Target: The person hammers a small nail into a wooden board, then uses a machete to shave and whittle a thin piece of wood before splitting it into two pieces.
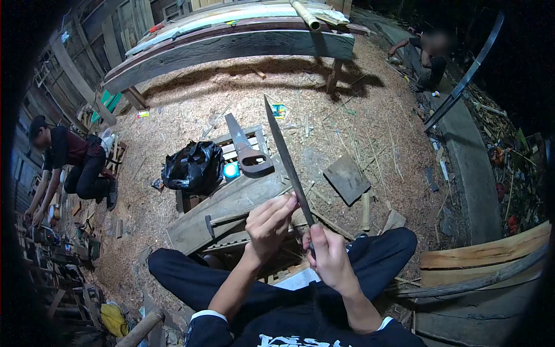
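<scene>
A long, narrow, dark-bladed machete (285, 155) points up and away from me, its tip above the shavings-covered ground. My right hand (329, 254) is closed round its handle, thumb up near the base of the blade. On the blade's left side, my left hand (270, 225) presses its fingertips together against the lower part of the metal; the far side of those fingers is hidden. A hammer (210, 227) lies just beyond my left hand on a wide board (225, 202). Farther out, a handsaw (245, 147) rests with its wooden handle towards me.
Beside the saw are a black plastic bag (193, 168) and a blue-white round container (231, 170). A square wood block (347, 178) lies right. Beyond stands a workbench (231, 52). One person (75, 153) bends at left; another person (430, 58) sits far right. Planks (485, 254) lie near my right knee.
</scene>
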The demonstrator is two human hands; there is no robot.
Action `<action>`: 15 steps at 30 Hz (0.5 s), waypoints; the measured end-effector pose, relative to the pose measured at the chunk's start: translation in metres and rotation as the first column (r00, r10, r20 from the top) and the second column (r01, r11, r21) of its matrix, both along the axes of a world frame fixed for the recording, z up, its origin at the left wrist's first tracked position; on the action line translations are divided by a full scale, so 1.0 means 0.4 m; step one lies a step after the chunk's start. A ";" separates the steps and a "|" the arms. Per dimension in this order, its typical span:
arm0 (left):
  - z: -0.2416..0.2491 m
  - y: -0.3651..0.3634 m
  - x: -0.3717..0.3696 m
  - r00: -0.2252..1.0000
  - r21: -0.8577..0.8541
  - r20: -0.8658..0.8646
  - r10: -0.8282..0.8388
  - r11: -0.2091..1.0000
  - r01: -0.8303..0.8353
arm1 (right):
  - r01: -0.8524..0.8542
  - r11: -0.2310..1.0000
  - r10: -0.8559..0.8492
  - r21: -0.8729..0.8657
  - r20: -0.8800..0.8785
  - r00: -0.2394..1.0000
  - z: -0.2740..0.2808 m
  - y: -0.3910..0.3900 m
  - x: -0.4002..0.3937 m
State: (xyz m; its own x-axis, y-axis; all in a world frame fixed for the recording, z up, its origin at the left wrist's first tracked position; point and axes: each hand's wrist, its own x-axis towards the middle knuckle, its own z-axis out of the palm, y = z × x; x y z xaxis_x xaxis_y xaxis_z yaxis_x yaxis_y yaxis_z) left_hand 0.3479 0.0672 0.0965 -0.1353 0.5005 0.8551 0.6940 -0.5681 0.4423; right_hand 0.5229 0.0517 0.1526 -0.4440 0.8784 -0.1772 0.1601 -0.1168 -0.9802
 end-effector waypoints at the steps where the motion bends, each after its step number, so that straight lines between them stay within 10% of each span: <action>1: 0.008 -0.003 -0.001 1.000 0.016 -0.004 -0.014 1.000 0.014 | -0.015 1.000 0.015 0.000 0.013 1.000 0.003 -0.004 0.003; 15: -0.012 0.000 0.007 0.999 0.012 -0.001 0.032 0.999 -0.032 | 0.016 1.000 -0.016 0.024 -0.011 1.000 -0.032 0.016 -0.012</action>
